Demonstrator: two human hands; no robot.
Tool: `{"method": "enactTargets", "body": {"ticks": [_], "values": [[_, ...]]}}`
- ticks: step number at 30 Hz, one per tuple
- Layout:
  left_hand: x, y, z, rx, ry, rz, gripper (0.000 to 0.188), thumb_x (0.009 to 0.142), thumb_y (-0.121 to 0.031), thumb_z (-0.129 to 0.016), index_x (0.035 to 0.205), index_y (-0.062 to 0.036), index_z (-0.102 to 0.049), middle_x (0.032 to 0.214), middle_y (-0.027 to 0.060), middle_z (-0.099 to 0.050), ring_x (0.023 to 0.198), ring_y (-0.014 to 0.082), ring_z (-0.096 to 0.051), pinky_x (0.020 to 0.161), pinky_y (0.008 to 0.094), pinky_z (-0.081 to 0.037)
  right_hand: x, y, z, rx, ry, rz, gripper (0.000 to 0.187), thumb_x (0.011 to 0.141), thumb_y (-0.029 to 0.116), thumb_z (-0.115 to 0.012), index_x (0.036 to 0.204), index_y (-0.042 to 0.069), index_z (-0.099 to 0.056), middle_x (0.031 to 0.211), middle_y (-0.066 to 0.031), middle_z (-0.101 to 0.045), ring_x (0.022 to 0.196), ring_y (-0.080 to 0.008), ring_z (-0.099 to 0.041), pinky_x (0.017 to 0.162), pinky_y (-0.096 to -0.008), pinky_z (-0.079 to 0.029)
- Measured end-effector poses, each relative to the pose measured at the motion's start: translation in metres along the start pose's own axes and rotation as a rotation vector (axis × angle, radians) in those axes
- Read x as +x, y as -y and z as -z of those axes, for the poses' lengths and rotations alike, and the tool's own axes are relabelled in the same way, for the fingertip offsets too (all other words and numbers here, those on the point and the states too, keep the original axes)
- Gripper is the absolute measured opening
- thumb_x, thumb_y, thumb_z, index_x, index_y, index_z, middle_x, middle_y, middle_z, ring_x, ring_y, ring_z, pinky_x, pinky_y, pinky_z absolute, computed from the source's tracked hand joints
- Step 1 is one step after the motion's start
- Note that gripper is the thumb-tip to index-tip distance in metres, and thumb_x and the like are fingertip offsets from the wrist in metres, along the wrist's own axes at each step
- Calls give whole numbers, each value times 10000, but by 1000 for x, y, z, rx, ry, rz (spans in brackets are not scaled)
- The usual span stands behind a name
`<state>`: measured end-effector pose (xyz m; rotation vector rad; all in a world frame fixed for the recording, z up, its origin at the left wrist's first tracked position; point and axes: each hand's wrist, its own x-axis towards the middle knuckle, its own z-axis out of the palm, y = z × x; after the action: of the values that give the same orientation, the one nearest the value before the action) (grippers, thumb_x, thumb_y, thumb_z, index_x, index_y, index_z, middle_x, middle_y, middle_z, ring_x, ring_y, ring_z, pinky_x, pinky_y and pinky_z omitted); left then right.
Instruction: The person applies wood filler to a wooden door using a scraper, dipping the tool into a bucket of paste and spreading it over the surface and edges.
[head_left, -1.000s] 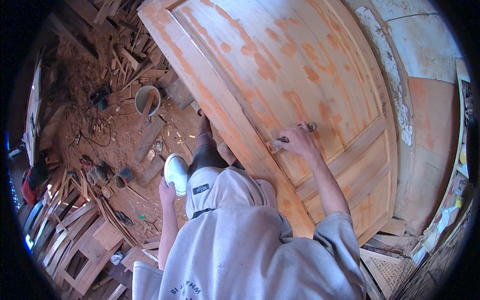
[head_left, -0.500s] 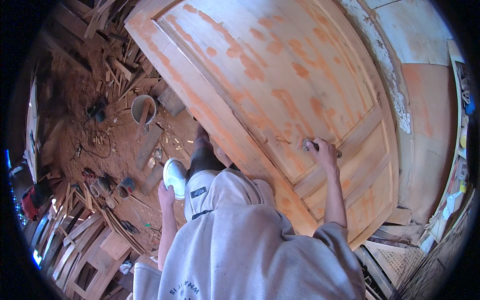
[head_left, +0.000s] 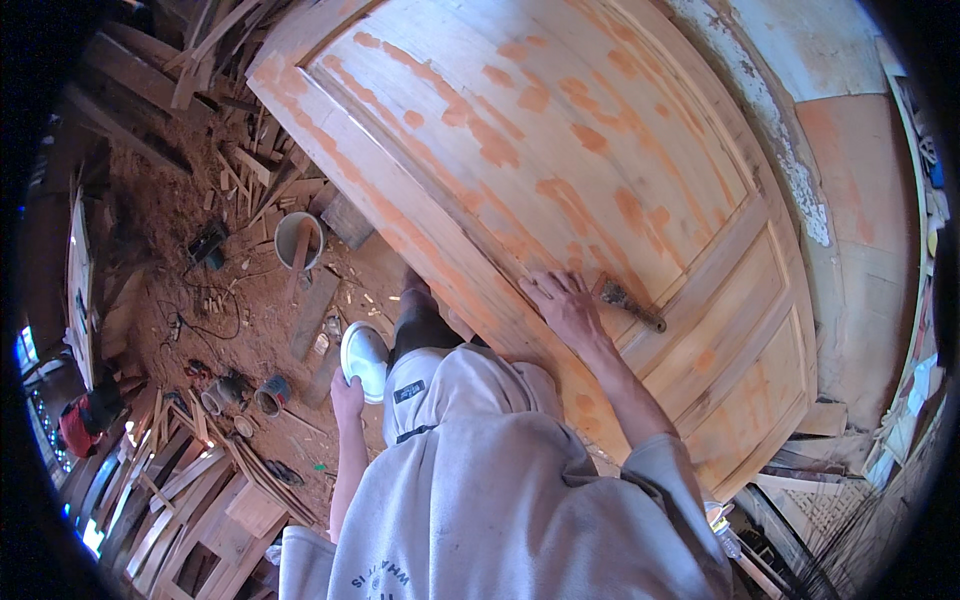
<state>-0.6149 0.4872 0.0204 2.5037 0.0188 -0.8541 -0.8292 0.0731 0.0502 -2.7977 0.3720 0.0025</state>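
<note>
A large wooden panelled door (head_left: pixel 690 262) lies in front of me, marked with streaks and dabs of orange filler (head_left: pixel 590 137). My right hand (head_left: pixel 568 302) rests over the door near the inner panel moulding, fingers stretched out and bent at the tips against the wood. Just right of it a worn putty knife (head_left: pixel 628 300) with a dark handle lies loose on the panel. Low at my left side, my left hand (head_left: pixel 348 397) grips a white bowl (head_left: pixel 365 360) by its edge; what the bowl contains cannot be made out.
On the dirt floor at left stand a white bucket (head_left: pixel 299 241) with a wooden stick in it and a small tin (head_left: pixel 271 394). Offcuts (head_left: pixel 262 165) are heaped at the far left, and stacked boards (head_left: pixel 215 510) lie at the lower left. A wall runs along the right.
My right hand has let go of the putty knife, leaving it on the door, and has moved left to the panel moulding. My left hand still holds the bowl.
</note>
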Motion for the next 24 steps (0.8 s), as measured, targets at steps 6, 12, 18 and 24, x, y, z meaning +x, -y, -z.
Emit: {"method": "enactTargets", "body": {"ticks": [6, 12, 18, 24], "values": [[-6, 16, 2, -17, -77, 13, 328, 770, -80, -515, 1067, 27, -604, 977, 231, -669, 960, 362, -652, 847, 423, -482, 12, -11, -14, -108, 66, 160, 324, 862, 142, -527, 1178, 104, -588, 1063, -15, -606, 1064, -217, -546, 922, -414, -448], [-9, 23, -7, -19, -60, -1, 348, 771, -85, -517, 1089, 22, -611, 986, 231, -671, 969, 360, -655, 852, 427, -484, 8, -9, -18, -128, 108, 177, 281, 868, 151, -528, 1131, 86, -603, 1025, -38, -624, 1028, -213, -575, 897, -363, -453], [-10, 24, 1, -75, -48, 11, 345, 772, -66, -509, 1090, 26, -608, 967, 221, -669, 951, 348, -654, 852, 423, -486, -21, -4, -1, 420, -190, -471, 203, 911, 76, -552, 1104, 61, -611, 1013, -120, -654, 983, -304, -610, 842, -407, -488], [-5, 39, -14, -108, -34, -13, 325, 771, -61, -508, 1067, 31, -604, 980, 222, -663, 959, 341, -648, 852, 418, -480, -39, -11, -22, 232, -250, -485, 224, 905, 65, -587, 1127, 32, -597, 1019, -148, -631, 962, -329, -607, 822, -427, -501]]}}
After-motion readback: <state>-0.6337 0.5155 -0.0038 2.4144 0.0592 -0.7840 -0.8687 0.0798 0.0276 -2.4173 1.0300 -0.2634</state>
